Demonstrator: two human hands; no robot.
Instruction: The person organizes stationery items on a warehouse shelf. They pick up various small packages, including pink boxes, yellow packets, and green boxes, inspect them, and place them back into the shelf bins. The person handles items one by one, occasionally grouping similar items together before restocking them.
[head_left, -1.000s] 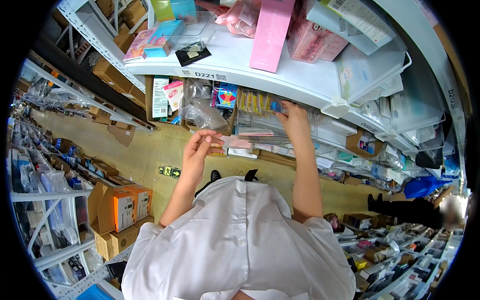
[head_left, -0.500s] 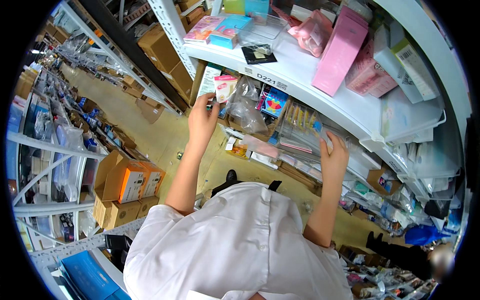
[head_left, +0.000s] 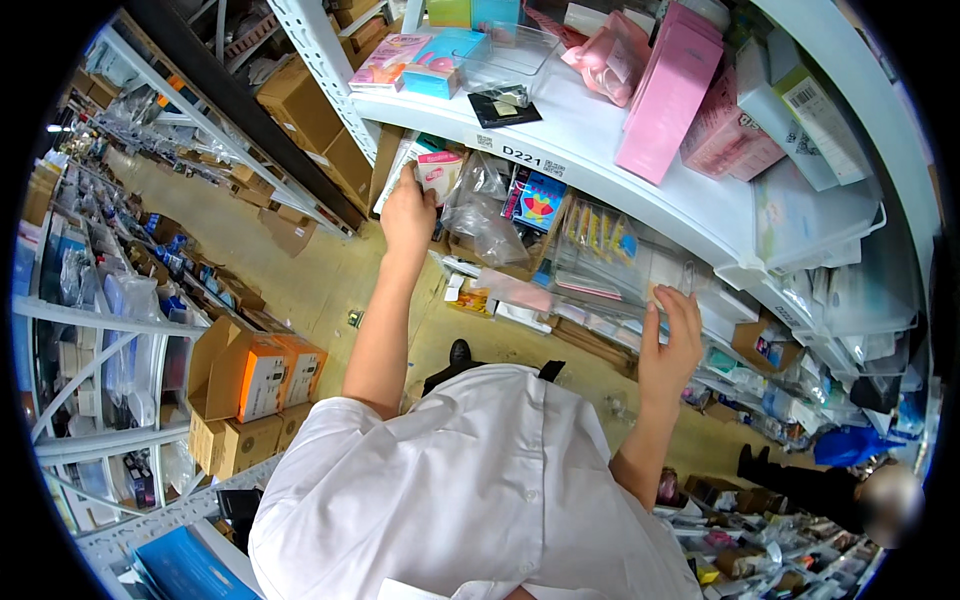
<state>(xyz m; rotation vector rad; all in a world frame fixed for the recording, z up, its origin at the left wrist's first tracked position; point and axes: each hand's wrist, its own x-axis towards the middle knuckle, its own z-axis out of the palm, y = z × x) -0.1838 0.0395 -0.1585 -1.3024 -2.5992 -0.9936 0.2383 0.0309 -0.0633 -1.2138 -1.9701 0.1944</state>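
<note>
My left hand (head_left: pixel 408 222) reaches into the lower shelf, its fingers closed at the lower left corner of a flat pink-and-white packet (head_left: pixel 440 174). The packet stands in an open cardboard box (head_left: pixel 386 165), beside crumpled clear plastic bags (head_left: pixel 488 212). My right hand (head_left: pixel 670 340) is held up at the front of the same shelf. Its fingers are apart and hold nothing. The fingertips are near a clear plastic container (head_left: pixel 640 270); whether they touch it I cannot tell. Between my hands lie a blue packet with a colourful picture (head_left: pixel 540 202) and a clear case of yellow items (head_left: pixel 600 235).
The upper shelf (head_left: pixel 590 130) overhangs both hands, carrying a tall pink box (head_left: pixel 668 100) and a clear tray (head_left: pixel 508 60). Cartons with orange panels (head_left: pixel 275 375) stand at the left. Another person (head_left: pixel 800 487) is at the lower right, among scattered goods.
My left hand has moved forward, and its fingers have closed at the packet's corner. My right hand has dropped slightly towards me. The whole view has shifted a little.
</note>
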